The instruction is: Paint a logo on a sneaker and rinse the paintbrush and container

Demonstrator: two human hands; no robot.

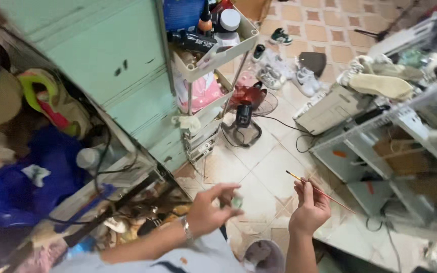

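The left hand pinched a small greenish object at its fingertips; just beside it the right hand gripped a thin brush — tip slanting up-left. Farther off stood a fan, a cart and shoes on the tiles.

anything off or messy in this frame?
Yes. Several shoes lie scattered loose on the tiled floor near a red fan, its cable trailing across the tiles. The hands look fine: right hand holds a thin brush, left hand a small greenish object.
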